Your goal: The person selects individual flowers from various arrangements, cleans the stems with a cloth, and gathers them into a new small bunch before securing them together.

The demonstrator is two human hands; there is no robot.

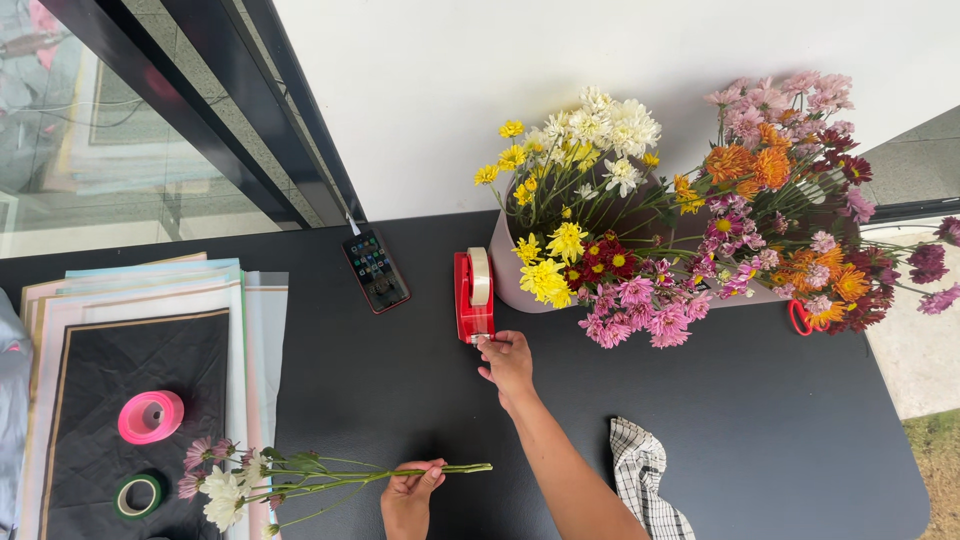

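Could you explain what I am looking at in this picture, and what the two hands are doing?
This is one view from a camera worn on a person's head, looking down at a black table. No machine is involved, only bare hands. The left hand holds a small bunch of flower stems flat on the table in a closed grip. The right hand reaches to the red tape dispenser, fingertips at its near end. Behind it stands a container of mixed chrysanthemums. Also there: a phone, stacked wrapping sheets, a pink ribbon roll, a green tape roll and a checked cloth.
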